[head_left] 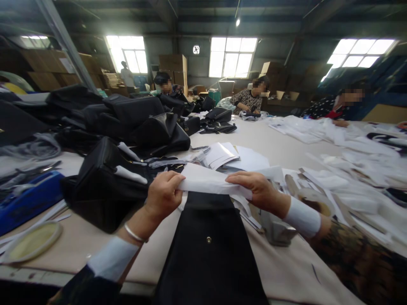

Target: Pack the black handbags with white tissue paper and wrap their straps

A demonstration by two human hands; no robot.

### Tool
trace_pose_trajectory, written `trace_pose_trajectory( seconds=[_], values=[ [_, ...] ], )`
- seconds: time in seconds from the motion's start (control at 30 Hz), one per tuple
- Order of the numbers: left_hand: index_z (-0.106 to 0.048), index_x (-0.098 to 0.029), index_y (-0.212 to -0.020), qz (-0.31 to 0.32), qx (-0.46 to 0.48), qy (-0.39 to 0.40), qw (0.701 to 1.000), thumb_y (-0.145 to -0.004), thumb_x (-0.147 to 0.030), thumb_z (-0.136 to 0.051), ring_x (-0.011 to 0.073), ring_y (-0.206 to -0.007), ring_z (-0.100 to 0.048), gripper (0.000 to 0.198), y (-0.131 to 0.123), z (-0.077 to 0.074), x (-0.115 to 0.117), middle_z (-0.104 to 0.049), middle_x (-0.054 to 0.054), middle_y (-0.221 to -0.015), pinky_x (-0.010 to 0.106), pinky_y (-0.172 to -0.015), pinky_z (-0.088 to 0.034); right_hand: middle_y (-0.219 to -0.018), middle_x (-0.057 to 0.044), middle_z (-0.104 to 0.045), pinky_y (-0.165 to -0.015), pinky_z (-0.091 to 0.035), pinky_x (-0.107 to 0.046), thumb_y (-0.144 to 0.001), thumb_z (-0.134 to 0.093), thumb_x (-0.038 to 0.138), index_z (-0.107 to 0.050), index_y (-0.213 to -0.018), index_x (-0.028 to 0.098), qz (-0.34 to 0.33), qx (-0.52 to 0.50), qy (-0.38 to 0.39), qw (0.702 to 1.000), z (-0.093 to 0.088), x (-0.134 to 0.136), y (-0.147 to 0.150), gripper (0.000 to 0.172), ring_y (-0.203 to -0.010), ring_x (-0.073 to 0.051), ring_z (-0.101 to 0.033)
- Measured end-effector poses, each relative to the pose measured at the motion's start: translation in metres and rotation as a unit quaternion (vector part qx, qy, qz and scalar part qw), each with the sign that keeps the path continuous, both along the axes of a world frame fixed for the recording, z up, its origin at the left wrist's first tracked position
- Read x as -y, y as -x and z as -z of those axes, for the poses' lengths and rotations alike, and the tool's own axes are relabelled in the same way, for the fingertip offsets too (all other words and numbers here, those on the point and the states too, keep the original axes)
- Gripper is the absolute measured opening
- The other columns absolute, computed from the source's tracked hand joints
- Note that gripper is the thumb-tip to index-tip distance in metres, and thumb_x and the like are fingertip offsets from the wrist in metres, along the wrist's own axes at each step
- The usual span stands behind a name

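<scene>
White paper-like sheet [206, 180] held at both ends by left hand [165, 190] and right hand [263, 190]

The sheet's left end is pinched between the thumb and fingers of the left hand; its right end is gripped likewise by the right hand. A silver-coloured bracelet [135, 234] is worn on the left wrist. The sheet is held at the far end of a long black leather-like panel [206, 267], over which a small metal stud [209, 239] is seen; whether sheet and panel touch cannot be told.

To the left of the left hand, a boxy black leather-like bag [98, 182] is tipped over, with a white wrapped piece [131, 174] laid against it. Farther left, a blue plastic container [32, 201] and a round yellowish roll [33, 242] are placed on the pale table [305, 267].

Beyond the sheet, loose white sheets [219, 154] are stacked. Just beside the right forearm, a grey block-like object [280, 233] is noted. A heap of black bags [136, 114] is piled at far left. Across the table, a co-worker in a patterned top [246, 101] is seated.
</scene>
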State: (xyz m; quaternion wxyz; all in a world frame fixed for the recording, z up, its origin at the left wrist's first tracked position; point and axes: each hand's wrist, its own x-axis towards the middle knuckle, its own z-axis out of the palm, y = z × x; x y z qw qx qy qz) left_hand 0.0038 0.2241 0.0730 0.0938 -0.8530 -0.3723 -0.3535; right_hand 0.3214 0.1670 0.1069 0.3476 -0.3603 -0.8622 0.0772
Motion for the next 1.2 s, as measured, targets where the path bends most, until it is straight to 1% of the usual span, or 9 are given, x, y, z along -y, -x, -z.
trace_pose_trajectory(
  seconds=[0.13,0.27,0.37,0.53,0.63,0.7,0.83,1.0,1.2],
  values=[
    [-0.066,-0.017,-0.105,0.115,-0.088,-0.018,0.989,-0.081,0.000,-0.050,0.0238,-0.093,-0.067,0.033,0.034,0.006,0.051,-0.071,0.009,-0.100,0.045,-0.097,-0.051,-0.122,-0.014,-0.071,-0.096,-0.053,-0.037,-0.096,-0.057,0.019,-0.070,-0.118,0.019,-0.058,0.049,0.009,0.997,0.018,0.041,-0.004,0.026,-0.112,-0.024,-0.067],
    [-0.063,-0.019,-0.089,0.191,-0.129,0.074,0.970,-0.087,0.000,-0.044,0.0195,-0.087,-0.068,0.027,0.047,0.020,0.096,-0.069,0.004,-0.086,0.044,-0.098,-0.050,-0.135,-0.016,-0.064,-0.107,-0.043,-0.048,-0.092,-0.056,0.017,-0.068,-0.117,0.017,-0.117,0.140,0.042,0.982,0.030,0.078,-0.001,0.028,-0.128,-0.029,-0.057],
    [-0.064,-0.020,-0.091,0.190,-0.146,0.163,0.957,-0.084,-0.002,-0.045,0.0250,-0.107,-0.066,0.027,0.050,0.018,0.114,-0.070,0.007,-0.097,0.051,-0.105,-0.047,-0.140,-0.014,-0.061,-0.112,-0.037,-0.051,-0.087,-0.056,0.015,-0.067,-0.120,0.018,-0.116,0.199,0.069,0.971,0.036,0.099,0.005,0.035,-0.137,-0.031,-0.049],
    [-0.063,-0.024,-0.125,0.215,-0.149,0.350,0.900,-0.079,-0.014,-0.063,0.0328,-0.136,-0.049,0.047,0.056,-0.040,0.105,-0.056,0.011,-0.143,0.055,-0.115,-0.038,-0.147,-0.008,-0.057,-0.117,-0.030,-0.052,-0.091,-0.052,0.014,-0.062,-0.133,0.024,-0.092,0.241,0.089,0.962,0.042,0.114,0.014,0.044,-0.143,-0.030,-0.042],
    [-0.061,-0.021,-0.134,0.285,-0.067,0.414,0.862,-0.090,-0.034,-0.063,0.0322,-0.135,-0.051,0.046,0.044,-0.079,0.090,-0.057,0.013,-0.144,0.048,-0.114,-0.042,-0.145,-0.009,-0.058,-0.117,-0.029,-0.053,-0.093,-0.055,0.022,-0.061,-0.135,0.023,-0.099,0.239,0.100,0.961,0.042,0.113,0.014,0.042,-0.141,-0.031,-0.044],
    [-0.063,-0.019,-0.131,0.289,-0.047,0.420,0.859,-0.096,-0.041,-0.055,0.0301,-0.134,-0.053,0.042,0.024,-0.088,0.082,-0.060,0.013,-0.141,0.045,-0.115,-0.040,-0.142,-0.011,-0.061,-0.117,-0.029,-0.052,-0.096,-0.056,0.032,-0.061,-0.135,0.021,-0.098,0.232,0.101,0.963,0.042,0.112,0.014,0.040,-0.139,-0.031,-0.047],
    [-0.060,-0.014,-0.135,0.280,-0.150,0.437,0.841,-0.106,-0.041,-0.036,0.0224,-0.135,-0.052,0.047,-0.026,-0.054,0.074,-0.062,0.011,-0.140,0.034,-0.116,-0.037,-0.144,-0.012,-0.058,-0.118,-0.027,-0.054,-0.101,-0.050,0.052,-0.059,-0.138,0.019,-0.099,0.237,0.094,0.962,0.045,0.115,0.013,0.051,-0.140,-0.032,-0.044],
    [-0.042,-0.013,-0.151,0.254,-0.265,0.408,0.836,-0.105,-0.044,-0.036,0.0283,-0.145,-0.039,0.056,-0.045,0.010,0.067,-0.043,0.018,-0.156,0.039,-0.118,-0.032,-0.150,-0.010,-0.053,-0.121,-0.020,-0.058,-0.101,-0.049,0.053,-0.054,-0.145,0.025,-0.131,0.270,0.100,0.949,0.046,0.125,0.002,0.052,-0.147,-0.033,-0.034],
    [-0.035,-0.025,-0.155,0.214,-0.297,0.344,0.865,-0.097,-0.064,-0.044,0.0406,-0.147,-0.031,0.071,-0.037,0.029,0.079,-0.029,0.020,-0.162,0.060,-0.114,-0.029,-0.135,-0.009,-0.066,-0.124,-0.022,-0.052,-0.094,-0.061,0.056,-0.065,-0.132,0.025,-0.164,0.210,0.184,0.946,0.002,0.123,-0.003,0.048,-0.139,-0.030,-0.048]
  ],
)
